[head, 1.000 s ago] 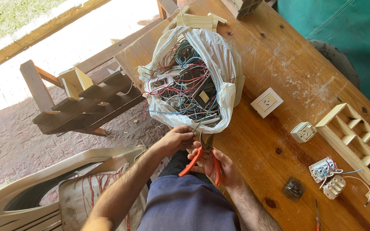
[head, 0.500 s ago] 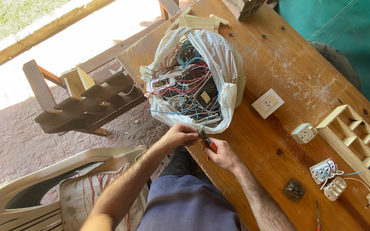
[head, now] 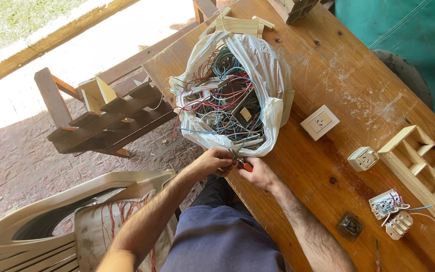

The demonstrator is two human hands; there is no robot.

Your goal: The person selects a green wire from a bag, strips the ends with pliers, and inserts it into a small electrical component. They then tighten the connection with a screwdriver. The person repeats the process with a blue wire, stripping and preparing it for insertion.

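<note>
1. Fingers [head: 226,160] of both hands are brought together at the near rim of the white bag [head: 270,75] on the wooden worktop [head: 348,65].
2. Red-handled pliers [head: 241,162] are clamped in the right hand [head: 258,172]; the left hand [head: 212,162] is closed on a wire, hardly seen.
3. A fingertip could be nipped, since the jaws are hidden among tangled wires [head: 227,106].

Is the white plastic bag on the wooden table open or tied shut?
Open: the white plastic bag's mouth is spread wide, exposing tangled coloured wires filling it.
</note>
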